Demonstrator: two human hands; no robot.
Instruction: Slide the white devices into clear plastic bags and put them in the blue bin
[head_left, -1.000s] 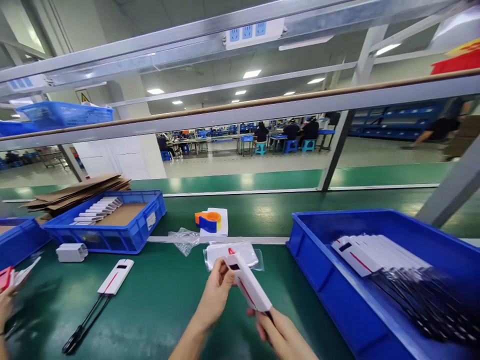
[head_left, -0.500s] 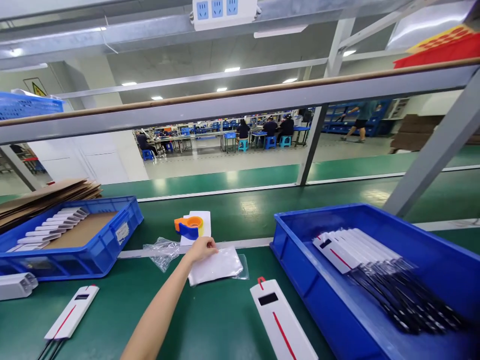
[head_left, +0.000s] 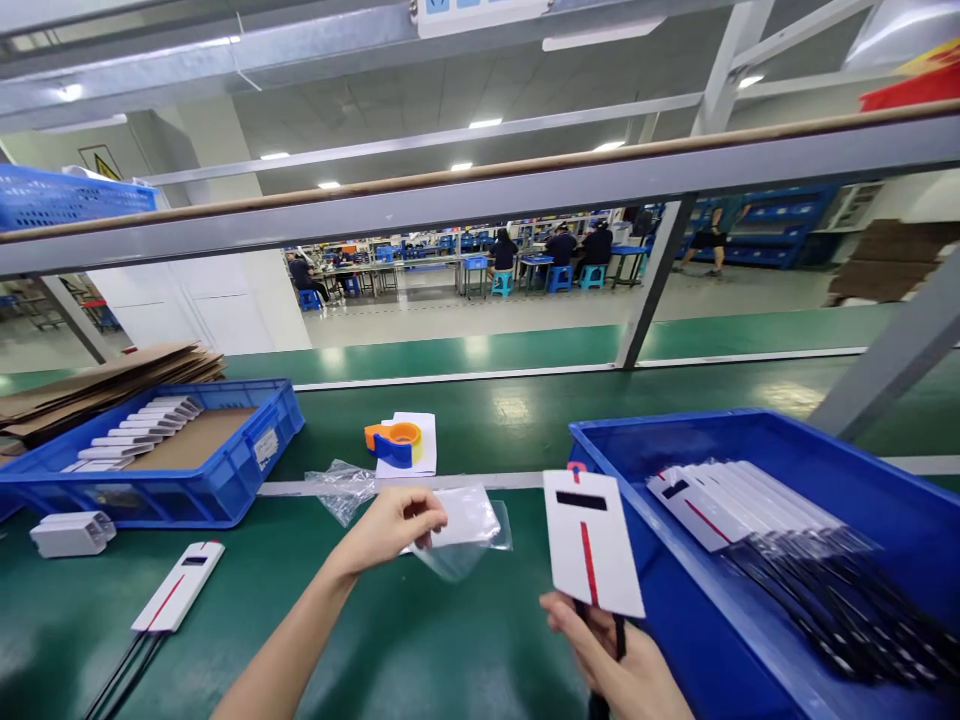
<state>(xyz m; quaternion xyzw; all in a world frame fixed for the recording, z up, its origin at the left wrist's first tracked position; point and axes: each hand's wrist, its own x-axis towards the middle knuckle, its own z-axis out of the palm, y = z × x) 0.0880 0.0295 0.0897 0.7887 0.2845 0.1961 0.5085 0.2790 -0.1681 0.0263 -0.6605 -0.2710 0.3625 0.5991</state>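
My left hand (head_left: 394, 528) is closed in a pinch on a clear plastic bag (head_left: 452, 562), whose lower part hangs over the green bench. Behind it lies a stack of clear bags (head_left: 471, 515). In my right hand (head_left: 619, 655) is a flat white case (head_left: 609, 555) with a black window, a red stripe and a red loop at its top. My fingers wrap its lower end and the black cables there. A similar white case (head_left: 174, 592) with black cables lies on the bench at the left.
A blue bin (head_left: 615, 500) at the right holds several bagged white cases. At the left, a blue crate (head_left: 281, 435) holds white sleeves, with cardboard sheets (head_left: 112, 385) behind. An orange-and-blue tape dispenser (head_left: 396, 448) and crumpled plastic (head_left: 341, 490) lie near the middle.
My left hand has drawn a bag toward me from the stack. My right hand has come into view, holding up the white case. The view has shifted slightly left.
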